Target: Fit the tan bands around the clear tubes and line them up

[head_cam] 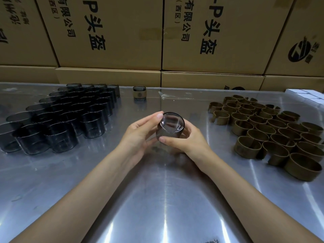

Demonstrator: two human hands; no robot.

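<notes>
Lower frame: two bare forearms extend from the bottom corners toward the center over a reflective metal table [166,199].

Center of frame: both hands hold one clear tube [171,126] above the table surface. The tube is tilted, with its open end facing the camera. The left hand [138,133] grips the tube's left side, its fingertip on the rim at the upper left and the other fingers curled underneath. The right hand [182,140] grips the lower right side, with the thumb laid across the tube's near wall. A tan edge shows at the tube's lower right, against the right hand's fingers; whether this is a band on the tube cannot be determined.

Left of frame, mid-distance: a group of bare clear tubes [57,118] stands upright in close rows, touching one another.

Right of frame, mid-distance: a cluster of tan bands [266,130] lies on the table, each an open ring with a gap in it, packed side by side.

Upper center, far side of the table: one finished tube with band [139,93] stands upright, alone.

Upper right edge: a stack of white boxes [306,98] lies at the table's far corner.

Top of frame: cardboard cartons [112,32] with black printed characters form a wall behind the table.
</notes>
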